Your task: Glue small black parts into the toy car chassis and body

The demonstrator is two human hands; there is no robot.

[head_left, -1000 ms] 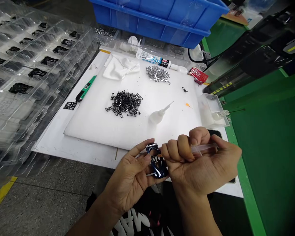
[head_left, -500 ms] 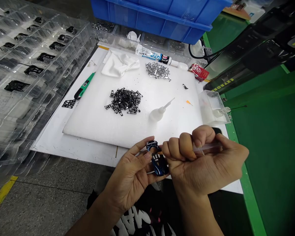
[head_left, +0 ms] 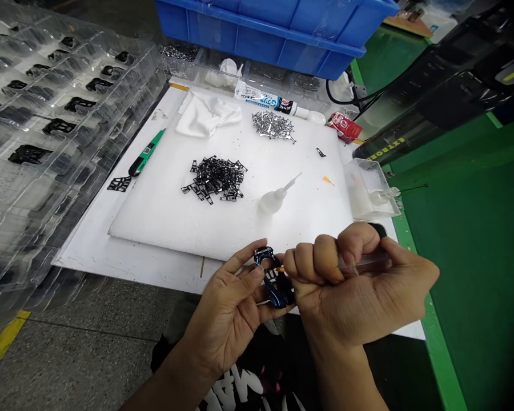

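Between the thumb and fingers of my left hand (head_left: 229, 311) is a small dark-blue toy car body (head_left: 279, 290) with a round opening at one end. My right hand (head_left: 355, 297) is wrapped round a translucent dispenser (head_left: 366, 264), mostly hidden in the fist. Its thin orange tip (head_left: 281, 269) points at the middle of the car body; whether it touches I cannot tell. Beyond my hands, a white squeeze bottle (head_left: 272, 201) with a long nozzle stands on a white foam pad (head_left: 188, 228).
On the foam pad lie piles of black frames (head_left: 216, 178) and silvery parts (head_left: 274, 124), a white cloth (head_left: 205, 114), a glue tube (head_left: 265, 98) and an orange needle tip (head_left: 328, 180). A green cutter (head_left: 148, 153) lies left, beside stacked clear trays (head_left: 68, 188). Behind is a blue bin (head_left: 257, 34).
My right fist has shifted slightly right, and the orange tip has moved a little along the car body. My left hand keeps its hold. The whole view has moved slightly.
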